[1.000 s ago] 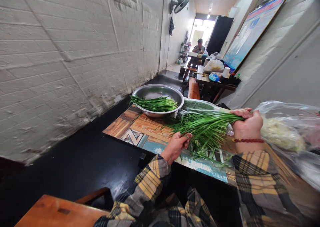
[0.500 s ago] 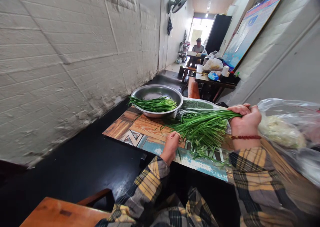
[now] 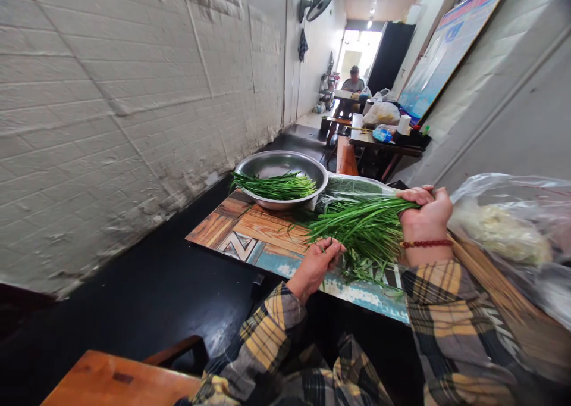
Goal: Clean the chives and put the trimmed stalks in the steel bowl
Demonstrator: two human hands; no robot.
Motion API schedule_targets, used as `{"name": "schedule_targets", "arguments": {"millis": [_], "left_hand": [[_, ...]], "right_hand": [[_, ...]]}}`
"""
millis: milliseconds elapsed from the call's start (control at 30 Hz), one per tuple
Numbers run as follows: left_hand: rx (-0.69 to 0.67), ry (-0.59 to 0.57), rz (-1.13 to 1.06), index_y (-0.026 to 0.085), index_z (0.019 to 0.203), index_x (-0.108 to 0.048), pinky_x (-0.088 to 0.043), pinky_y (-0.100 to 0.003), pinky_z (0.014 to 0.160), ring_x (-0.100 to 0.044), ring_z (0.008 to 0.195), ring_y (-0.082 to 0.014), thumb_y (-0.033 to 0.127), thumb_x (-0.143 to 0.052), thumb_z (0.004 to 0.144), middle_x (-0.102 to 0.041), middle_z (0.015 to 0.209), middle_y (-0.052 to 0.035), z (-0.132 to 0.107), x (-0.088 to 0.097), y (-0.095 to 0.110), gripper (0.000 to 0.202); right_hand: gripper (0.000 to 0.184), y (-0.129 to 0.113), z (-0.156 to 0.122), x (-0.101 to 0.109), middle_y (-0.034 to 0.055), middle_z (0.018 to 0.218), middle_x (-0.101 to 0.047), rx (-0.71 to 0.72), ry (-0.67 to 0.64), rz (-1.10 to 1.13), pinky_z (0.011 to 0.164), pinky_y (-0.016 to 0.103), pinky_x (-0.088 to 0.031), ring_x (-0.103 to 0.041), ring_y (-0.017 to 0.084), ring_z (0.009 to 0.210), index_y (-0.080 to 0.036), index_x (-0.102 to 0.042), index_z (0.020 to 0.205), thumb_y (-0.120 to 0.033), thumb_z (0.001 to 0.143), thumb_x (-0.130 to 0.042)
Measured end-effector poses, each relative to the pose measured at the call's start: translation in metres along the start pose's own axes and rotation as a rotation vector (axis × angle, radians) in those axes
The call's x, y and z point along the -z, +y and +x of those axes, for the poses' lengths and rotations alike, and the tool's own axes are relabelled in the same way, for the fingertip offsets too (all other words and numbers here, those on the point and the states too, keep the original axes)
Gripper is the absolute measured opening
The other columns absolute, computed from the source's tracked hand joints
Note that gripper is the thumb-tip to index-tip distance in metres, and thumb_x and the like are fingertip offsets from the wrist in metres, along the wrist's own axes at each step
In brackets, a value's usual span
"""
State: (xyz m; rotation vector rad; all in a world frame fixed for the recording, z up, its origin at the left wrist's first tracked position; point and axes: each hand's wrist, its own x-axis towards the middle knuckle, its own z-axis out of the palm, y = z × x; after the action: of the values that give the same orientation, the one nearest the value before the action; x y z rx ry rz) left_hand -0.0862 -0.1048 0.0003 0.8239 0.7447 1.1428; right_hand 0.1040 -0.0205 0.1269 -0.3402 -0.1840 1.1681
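A bunch of garlic chives (image 3: 357,224) lies fanned out over the patterned table (image 3: 259,230), its blades running up to the right. My right hand (image 3: 426,209), with a red bead bracelet at the wrist, is closed around one end of the bunch. At the bunch's left edge, my left hand (image 3: 317,264) has its thumb and fingers pinched together on thin green chive blades, partly hidden by the fingers. More chives (image 3: 279,186) rest in a steel basin (image 3: 319,194) farther back. Short loose bits (image 3: 375,275) lie below the bunch.
Behind the bunch lies a clear plastic bag (image 3: 357,186) with greens inside. At right are a bag of pale food (image 3: 508,233) and thin wooden sticks (image 3: 491,281). A stool (image 3: 120,382) stands lower left. A person (image 3: 353,81) sits at a far table.
My left hand has moved a little to the right and up, closer to the bunch, and its fingers now pinch. My right hand has shifted slightly left with the chives still in it.
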Motion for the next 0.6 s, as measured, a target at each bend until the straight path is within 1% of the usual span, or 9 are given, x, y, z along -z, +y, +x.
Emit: {"name": "schedule_targets", "arguments": {"millis": [67,133,233,333,433,467,533,600], "left_hand": [[-0.003,0.034,-0.021,0.014,0.073,-0.057,-0.018,-0.019,0.046,-0.031,0.049,-0.0033,0.051,-0.075,0.066,-0.047,0.063,0.0043,0.0,-0.003,0.002,0.042],[0.0,0.074,-0.028,0.015,0.072,-0.055,-0.019,-0.02,0.046,-0.031,0.048,-0.0036,0.047,-0.073,0.066,-0.049,0.064,0.004,0.0,-0.005,0.002,0.037],[-0.042,0.167,0.026,0.016,0.062,-0.051,-0.017,-0.022,0.046,-0.028,0.047,-0.0049,0.035,-0.064,0.069,-0.044,0.057,0.0051,0.003,-0.005,0.0,0.024],[-0.14,0.286,0.122,0.016,0.052,-0.047,-0.019,-0.023,0.047,-0.031,0.049,-0.0068,0.025,-0.057,0.067,-0.038,0.052,0.005,0.007,0.003,-0.004,0.02],[-0.168,0.363,0.131,0.017,0.051,-0.047,-0.023,-0.022,0.048,-0.034,0.05,-0.0077,0.025,-0.056,0.068,-0.038,0.051,0.0047,0.01,0.014,-0.007,0.021],[-0.163,0.373,0.124,0.017,0.054,-0.049,-0.024,-0.022,0.048,-0.034,0.05,-0.0077,0.027,-0.056,0.07,-0.04,0.052,0.0048,0.01,0.017,-0.008,0.02],[-0.17,0.353,0.104,0.016,0.064,-0.056,-0.028,-0.021,0.05,-0.04,0.053,-0.0083,0.032,-0.06,0.072,-0.047,0.056,0.0037,0.011,0.02,-0.008,0.018],[-0.185,0.273,0.087,0.016,0.073,-0.061,-0.033,-0.021,0.054,-0.048,0.059,-0.0099,0.036,-0.065,0.072,-0.056,0.065,0.0007,0.013,0.017,-0.006,0.021]], "right_hand": [[0.036,0.001,-0.001,0.0,-0.0135,0.043,-0.016,-0.005,-0.001,-0.003,0.036,0.017,-0.03,-0.026,0.003,0.029,-0.018,-0.038,0.063,-0.028,0.096,-0.028],[0.036,0.001,-0.002,-0.001,-0.0135,0.043,-0.016,-0.01,-0.001,-0.004,0.035,0.017,-0.03,-0.026,0.003,0.029,-0.018,-0.038,0.063,-0.029,0.097,-0.029],[0.037,0.002,-0.004,-0.001,-0.0136,0.043,-0.017,-0.016,-0.004,-0.004,0.035,0.017,-0.031,-0.026,0.003,0.029,-0.018,-0.038,0.063,-0.031,0.097,-0.029],[0.039,0.0,-0.004,-0.002,-0.0136,0.042,-0.017,-0.021,-0.009,-0.002,0.036,0.017,-0.031,-0.025,0.003,0.029,-0.018,-0.038,0.063,-0.031,0.098,-0.028],[0.039,-0.004,-0.005,-0.003,-0.0137,0.042,-0.018,-0.022,-0.014,0.005,0.036,0.017,-0.031,-0.025,0.003,0.029,-0.018,-0.037,0.062,-0.031,0.098,-0.027],[0.039,-0.005,-0.005,-0.004,-0.0137,0.042,-0.018,-0.022,-0.016,0.009,0.036,0.017,-0.031,-0.025,0.003,0.029,-0.018,-0.037,0.063,-0.031,0.098,-0.028],[0.038,-0.005,-0.005,-0.005,-0.0137,0.042,-0.018,-0.027,-0.021,0.019,0.035,0.017,-0.031,-0.025,0.003,0.029,-0.018,-0.037,0.063,-0.03,0.097,-0.028],[0.037,-0.003,-0.005,-0.006,-0.0137,0.042,-0.018,-0.039,-0.023,0.026,0.036,0.016,-0.03,-0.025,0.003,0.029,-0.018,-0.037,0.063,-0.029,0.097,-0.029]]}}
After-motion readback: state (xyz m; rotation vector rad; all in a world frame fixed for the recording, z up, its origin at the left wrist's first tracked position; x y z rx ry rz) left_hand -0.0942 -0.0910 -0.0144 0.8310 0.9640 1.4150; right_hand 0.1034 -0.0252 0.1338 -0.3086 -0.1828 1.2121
